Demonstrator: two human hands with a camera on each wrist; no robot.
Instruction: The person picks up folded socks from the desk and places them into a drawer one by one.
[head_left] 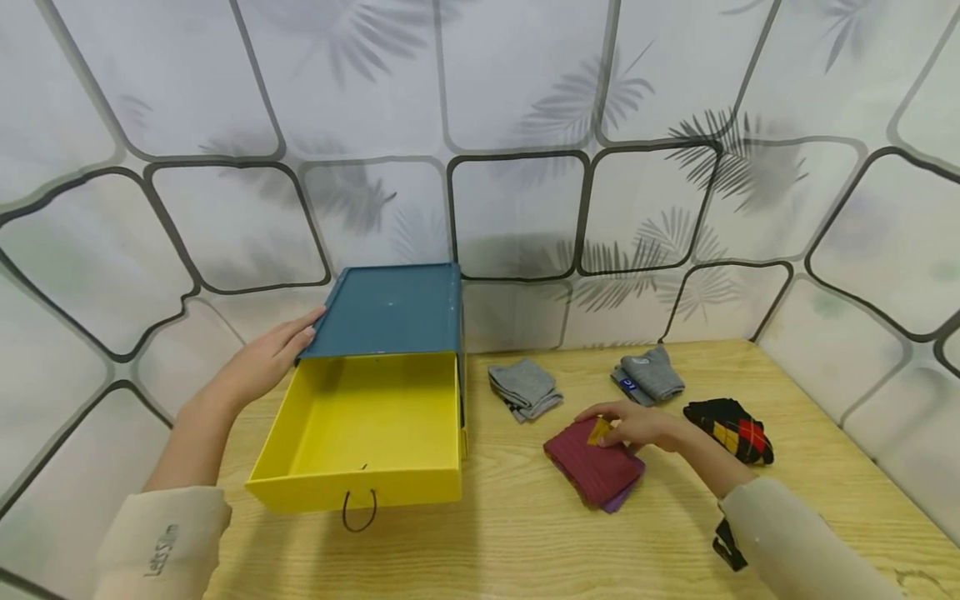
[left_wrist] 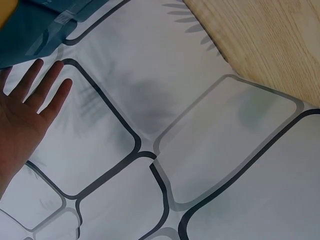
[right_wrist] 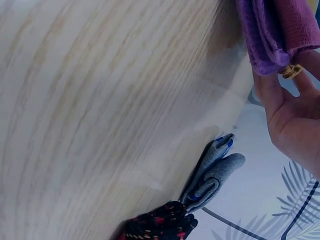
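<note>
My left hand (head_left: 273,354) rests with straight fingers along the left edge of a blue box (head_left: 397,308); in the left wrist view the fingers (left_wrist: 50,85) reach to the box's side. The box's yellow drawer (head_left: 360,492), with a dark cord loop handle (head_left: 360,510), is pulled out and holds nothing I see. My right hand (head_left: 626,423) grips the far end of a folded maroon pair of socks (head_left: 596,462), with a mustard patch by the thumb and a purple layer (right_wrist: 262,45) underneath. In the head view the socks overlap the wooden table.
Grey folded socks (head_left: 525,387) lie right of the box. Another grey pair (head_left: 651,375) with a blue label is farther right, and black argyle socks (head_left: 731,429) lie beyond my right wrist. A black item (head_left: 727,546) is partly hidden by my right sleeve. Patterned cloth (head_left: 517,225) stands behind.
</note>
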